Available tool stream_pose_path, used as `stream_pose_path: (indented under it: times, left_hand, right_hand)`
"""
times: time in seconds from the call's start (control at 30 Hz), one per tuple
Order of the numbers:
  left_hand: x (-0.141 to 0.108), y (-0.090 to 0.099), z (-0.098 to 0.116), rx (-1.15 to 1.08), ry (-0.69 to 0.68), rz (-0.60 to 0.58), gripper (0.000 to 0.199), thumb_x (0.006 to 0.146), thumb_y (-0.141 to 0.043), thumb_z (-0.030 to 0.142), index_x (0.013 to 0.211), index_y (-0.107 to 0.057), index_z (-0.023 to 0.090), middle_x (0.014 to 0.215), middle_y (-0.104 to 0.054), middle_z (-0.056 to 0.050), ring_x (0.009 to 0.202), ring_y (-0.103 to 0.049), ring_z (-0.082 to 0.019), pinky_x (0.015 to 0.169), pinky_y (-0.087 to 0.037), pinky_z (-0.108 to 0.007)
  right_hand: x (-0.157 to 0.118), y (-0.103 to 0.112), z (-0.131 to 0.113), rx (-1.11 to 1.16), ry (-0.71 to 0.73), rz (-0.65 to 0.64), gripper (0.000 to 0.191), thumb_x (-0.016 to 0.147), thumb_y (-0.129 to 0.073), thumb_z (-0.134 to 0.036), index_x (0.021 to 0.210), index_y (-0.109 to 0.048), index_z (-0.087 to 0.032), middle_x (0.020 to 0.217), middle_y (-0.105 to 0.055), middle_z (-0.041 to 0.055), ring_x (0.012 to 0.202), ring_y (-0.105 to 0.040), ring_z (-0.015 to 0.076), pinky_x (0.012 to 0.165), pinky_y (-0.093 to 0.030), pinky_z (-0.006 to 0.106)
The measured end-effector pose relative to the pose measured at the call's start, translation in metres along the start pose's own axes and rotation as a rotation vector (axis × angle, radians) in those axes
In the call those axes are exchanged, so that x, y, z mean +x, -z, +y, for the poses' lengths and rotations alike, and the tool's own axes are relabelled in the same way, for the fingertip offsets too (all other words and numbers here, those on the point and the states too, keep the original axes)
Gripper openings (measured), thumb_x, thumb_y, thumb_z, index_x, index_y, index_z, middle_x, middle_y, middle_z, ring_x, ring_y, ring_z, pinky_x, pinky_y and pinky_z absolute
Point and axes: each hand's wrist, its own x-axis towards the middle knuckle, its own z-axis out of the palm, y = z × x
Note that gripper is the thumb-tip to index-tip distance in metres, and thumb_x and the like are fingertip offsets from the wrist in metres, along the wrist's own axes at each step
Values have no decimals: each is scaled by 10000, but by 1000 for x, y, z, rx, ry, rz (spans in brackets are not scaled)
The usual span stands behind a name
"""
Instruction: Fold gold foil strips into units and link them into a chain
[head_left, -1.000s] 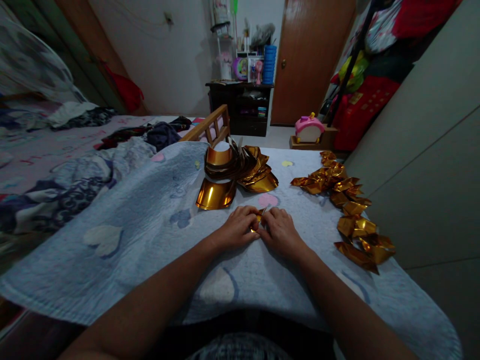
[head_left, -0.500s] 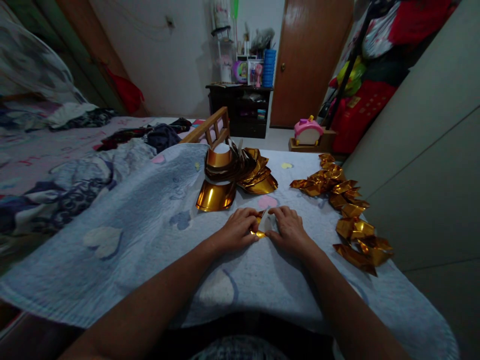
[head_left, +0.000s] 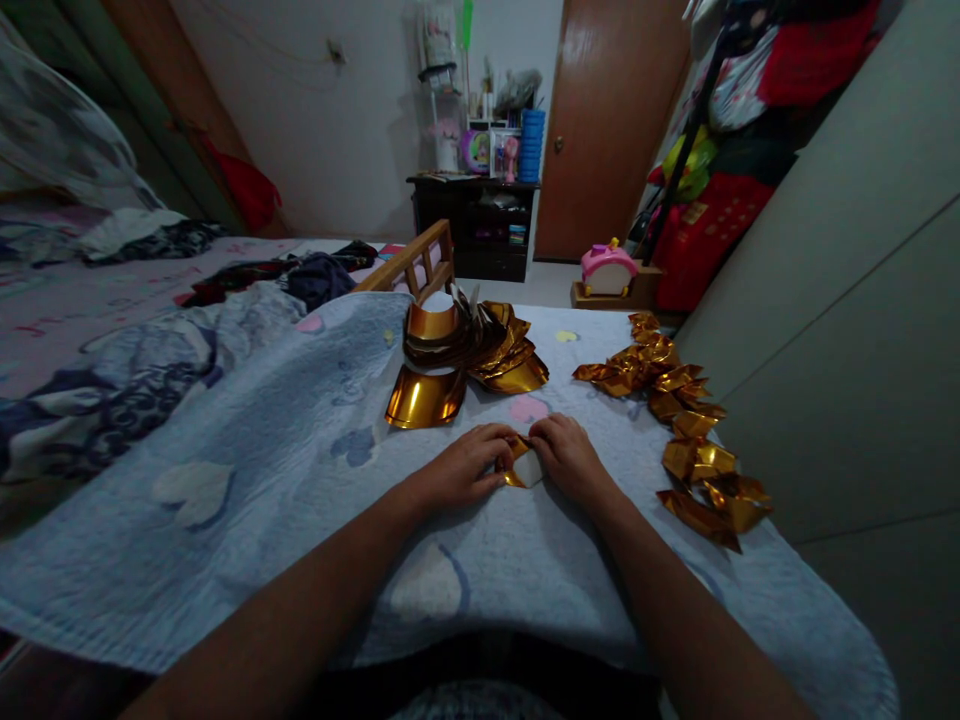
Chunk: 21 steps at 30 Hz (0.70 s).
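Note:
A small piece of gold foil paper [head_left: 519, 468], gold on one side and white on the other, lies on the light blue blanket [head_left: 300, 480] between my hands. My left hand [head_left: 463, 467] pinches its left edge and my right hand [head_left: 568, 458] pinches its right edge, fingertips almost meeting over it. Most of the piece is hidden under my fingers. Just beyond my hands sits a stack of curled gold foil sheets [head_left: 469, 358].
A row of folded gold foil pieces [head_left: 679, 425] runs along the blanket's right side, beside a grey wall panel [head_left: 847, 330]. Rumpled bedding [head_left: 105, 360] lies at the left. A wooden bed rail [head_left: 409, 265], a dark cabinet [head_left: 480, 220] and a door [head_left: 607, 130] stand behind.
The white underside of the foil piece showed briefly between my fingers, and now the piece lies flatter with both hands pressed close on it. The view has shifted slightly.

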Motion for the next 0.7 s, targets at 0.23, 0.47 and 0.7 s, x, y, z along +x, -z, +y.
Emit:
stream_pose_path:
  times: [0.23,0.47,0.7]
  left_hand:
    - [-1,6,3,122,70,54,140,821,-650,123,946,-648,186,1129,-578,-86,1094,-542,-241,990,-478,-412]
    - [2,2,2,96,63,62,177,834,-571,72,961,-635,176,1046,-590,-73,983,-575,-203,871,-497,-324]
    - [3,-1,1,120,75,91,173,839,-565,71,972,-590,179,1014,-610,-69,969,-570,-210,857,-484,-330]
  right_hand:
    - [-3,7,-3,178,-25,35,154,807,-537,-46,806,-602,-185,864,-590,36,837,-548,172,765,-405,282]
    - [-5,6,1,252,-58,63,225,738,-508,-26,836,-619,-196,862,-581,22,841,-548,170,768,-411,276]
    - [-5,11,0,295,-116,47,210,683,-489,-70,814,-590,-200,808,-566,2,764,-520,161,709,-386,265]
